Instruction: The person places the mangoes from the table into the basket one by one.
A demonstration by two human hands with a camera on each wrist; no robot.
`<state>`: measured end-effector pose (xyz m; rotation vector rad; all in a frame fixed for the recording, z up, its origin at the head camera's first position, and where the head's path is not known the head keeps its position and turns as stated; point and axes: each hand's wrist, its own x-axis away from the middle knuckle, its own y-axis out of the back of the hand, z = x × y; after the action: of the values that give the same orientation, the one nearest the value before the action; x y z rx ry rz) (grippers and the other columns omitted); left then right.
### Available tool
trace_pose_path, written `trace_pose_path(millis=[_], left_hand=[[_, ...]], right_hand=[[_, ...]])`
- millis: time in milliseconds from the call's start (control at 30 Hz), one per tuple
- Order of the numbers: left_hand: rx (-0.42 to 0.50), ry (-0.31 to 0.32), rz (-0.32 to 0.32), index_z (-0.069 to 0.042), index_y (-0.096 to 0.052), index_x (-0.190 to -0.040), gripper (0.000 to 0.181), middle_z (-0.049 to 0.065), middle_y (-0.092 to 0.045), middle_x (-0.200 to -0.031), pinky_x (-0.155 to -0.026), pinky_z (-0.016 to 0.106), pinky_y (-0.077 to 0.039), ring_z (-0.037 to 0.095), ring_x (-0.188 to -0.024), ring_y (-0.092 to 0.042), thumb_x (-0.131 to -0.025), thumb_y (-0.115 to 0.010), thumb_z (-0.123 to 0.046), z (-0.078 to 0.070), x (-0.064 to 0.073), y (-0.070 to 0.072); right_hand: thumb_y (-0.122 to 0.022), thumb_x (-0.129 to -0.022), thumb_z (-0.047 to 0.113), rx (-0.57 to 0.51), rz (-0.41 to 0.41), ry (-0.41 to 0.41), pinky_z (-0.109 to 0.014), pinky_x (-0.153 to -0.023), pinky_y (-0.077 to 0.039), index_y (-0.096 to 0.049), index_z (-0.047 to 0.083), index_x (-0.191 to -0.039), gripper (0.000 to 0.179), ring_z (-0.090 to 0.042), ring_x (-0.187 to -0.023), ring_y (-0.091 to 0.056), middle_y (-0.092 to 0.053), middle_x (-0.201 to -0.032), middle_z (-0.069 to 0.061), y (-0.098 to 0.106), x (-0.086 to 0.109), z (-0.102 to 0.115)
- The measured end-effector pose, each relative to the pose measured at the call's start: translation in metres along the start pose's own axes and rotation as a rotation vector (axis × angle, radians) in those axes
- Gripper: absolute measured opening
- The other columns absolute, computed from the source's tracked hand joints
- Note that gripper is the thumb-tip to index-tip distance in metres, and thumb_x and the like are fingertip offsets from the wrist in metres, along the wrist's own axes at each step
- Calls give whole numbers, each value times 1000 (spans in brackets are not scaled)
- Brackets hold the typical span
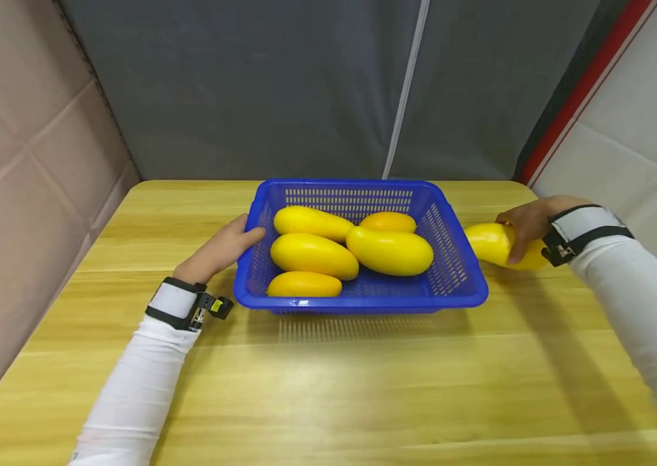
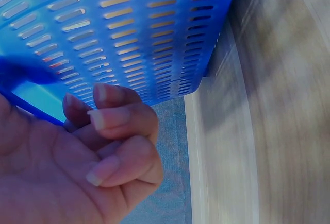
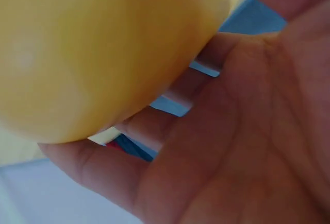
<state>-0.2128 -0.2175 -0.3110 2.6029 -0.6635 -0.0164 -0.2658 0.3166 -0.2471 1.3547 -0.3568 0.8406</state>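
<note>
A blue plastic basket (image 1: 363, 302) with slotted walls stands on the wooden table and holds several smooth, oblong yellow fruits (image 1: 389, 251); their exact kind is unclear. At its left side, my left hand (image 1: 226, 246) holds the rim, thumb on top. The left wrist view shows that hand's fingers (image 2: 136, 162) curled beside the slotted wall. Right of the basket, my right hand (image 1: 529, 223) grips another oblong yellow fruit (image 1: 488, 243), narrower toward the basket. Close up, this fruit (image 3: 98, 59) lies between thumb and fingers, with part of it out of frame.
The light wooden table (image 1: 328, 395) extends in front of the basket and to both sides. Behind it hangs a grey curtain (image 1: 246, 90) with a pale vertical strip. Pale padded panels (image 1: 19, 194) flank the table on the left, with a white and red panel (image 1: 637, 129) at right.
</note>
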Motion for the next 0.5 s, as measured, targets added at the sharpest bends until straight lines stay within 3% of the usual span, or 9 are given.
trace_pose_path(millis=[300,500], left_hand=[[-33,28,-32,3,-30,-142,47,26,-60,-114,-73,39,-56,32,-87,-68,-103,-38,-24,-2,3,2],[-70,53,-46,-2,-28,-145,51,22,-56,-121,-77,39,-55,30,-93,-66,-103,-39,-28,-5,2,-1]], right_hand=[[-84,-71,32,84,-99,-71,-45,-76,-49,-36,-13,-121,82,-32,-89,-51,-51,-98,-16,28,25,31],[-84,-71,33,128,-121,-75,-47,-78,-48,-35,-15,-121,84,-32,-89,-51,-53,-98,-16,44,36,40]])
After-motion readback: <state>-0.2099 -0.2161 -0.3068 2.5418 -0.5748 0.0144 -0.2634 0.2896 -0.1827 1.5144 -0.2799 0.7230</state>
